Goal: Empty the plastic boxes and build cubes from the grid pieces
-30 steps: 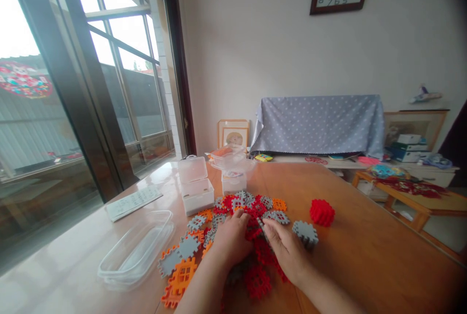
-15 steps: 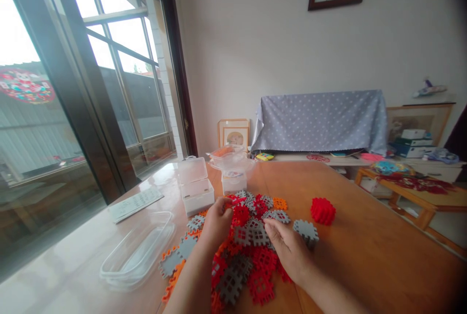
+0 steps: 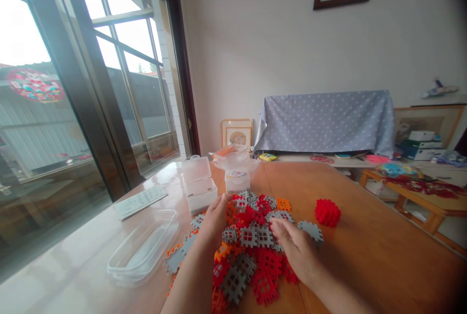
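A pile of interlocking waffle blocks lies on the wooden table, with red tiles (image 3: 265, 287), grey tiles (image 3: 239, 275) and orange tiles (image 3: 283, 204). At the pile's far left side is my left hand (image 3: 218, 213), fingertips pinched at a red waffle block (image 3: 234, 197), mostly hidden by the fingers. My right hand (image 3: 294, 242) is over the pile's right side, thumb and fingers drawn together. A speck of red shows at its fingertips, too small to name. A grey tile stack (image 3: 310, 230) sits beyond it. Farther right stands a red cube-like cluster (image 3: 327, 212).
Clear plastic trays (image 3: 142, 251) lie at the left, below a printed card (image 3: 140, 202). An open-lidded white box (image 3: 202, 197) stands behind the pile, beside another box (image 3: 238, 183) with clear containers (image 3: 233, 156) on top. A low wooden table (image 3: 438, 202) is at the right.
The red block at my left fingertips is less visible, and that hand has shifted slightly. My right hand stays over the right side of the pile. The view has turned slightly left.
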Demonstrator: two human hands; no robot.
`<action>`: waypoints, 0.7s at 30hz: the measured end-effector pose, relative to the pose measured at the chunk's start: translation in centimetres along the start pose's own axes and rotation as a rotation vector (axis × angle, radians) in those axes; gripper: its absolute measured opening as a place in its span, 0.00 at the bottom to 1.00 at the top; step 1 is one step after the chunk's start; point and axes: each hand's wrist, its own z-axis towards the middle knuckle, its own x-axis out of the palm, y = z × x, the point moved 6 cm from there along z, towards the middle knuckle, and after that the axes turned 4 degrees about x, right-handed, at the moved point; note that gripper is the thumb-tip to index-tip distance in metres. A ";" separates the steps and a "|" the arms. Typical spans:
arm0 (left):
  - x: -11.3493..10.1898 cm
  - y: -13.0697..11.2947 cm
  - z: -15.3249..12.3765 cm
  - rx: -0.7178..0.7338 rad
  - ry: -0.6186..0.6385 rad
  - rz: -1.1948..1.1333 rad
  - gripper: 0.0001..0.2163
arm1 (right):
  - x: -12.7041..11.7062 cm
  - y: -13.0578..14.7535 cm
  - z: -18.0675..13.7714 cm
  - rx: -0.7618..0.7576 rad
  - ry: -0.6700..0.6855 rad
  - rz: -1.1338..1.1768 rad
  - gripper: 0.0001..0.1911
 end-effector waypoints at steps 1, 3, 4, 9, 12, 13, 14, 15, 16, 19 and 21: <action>-0.2 0.1 0.1 0.003 -0.017 0.010 0.28 | 0.0 0.0 0.0 0.001 -0.006 0.005 0.30; -0.4 0.4 0.5 0.015 -0.024 0.018 0.29 | -0.1 -0.1 0.1 -0.002 -0.018 0.010 0.31; -0.4 0.6 0.6 0.021 -0.013 0.006 0.30 | -0.2 -0.1 0.1 -0.003 -0.024 0.010 0.31; -0.6 0.9 1.0 0.011 0.040 -0.060 0.29 | -0.8 0.1 0.0 0.011 -0.041 0.032 0.30; -0.7 0.8 0.9 -0.007 0.066 -0.037 0.30 | -1.1 0.3 0.0 0.023 -0.032 0.046 0.29; -0.7 0.7 0.9 -0.009 0.069 -0.030 0.30 | -1.2 0.4 0.0 0.022 -0.027 0.051 0.29; -0.7 0.7 0.8 -0.009 0.065 -0.020 0.30 | -1.3 0.5 0.0 0.020 -0.027 0.053 0.29; -0.7 0.6 0.8 -0.008 0.052 -0.010 0.31 | -1.4 0.6 0.0 0.018 -0.034 0.051 0.29; -0.8 0.5 0.9 -0.007 0.032 0.003 0.31 | -1.6 0.7 0.0 0.015 -0.047 0.045 0.29; -1.5 0.1 1.0 0.029 -0.079 0.073 0.29 | -2.2 1.2 -0.2 0.002 -0.095 0.028 0.28; -2.4 -0.4 1.1 0.084 -0.176 0.177 0.24 | -2.6 1.6 -0.4 -0.011 -0.112 0.034 0.28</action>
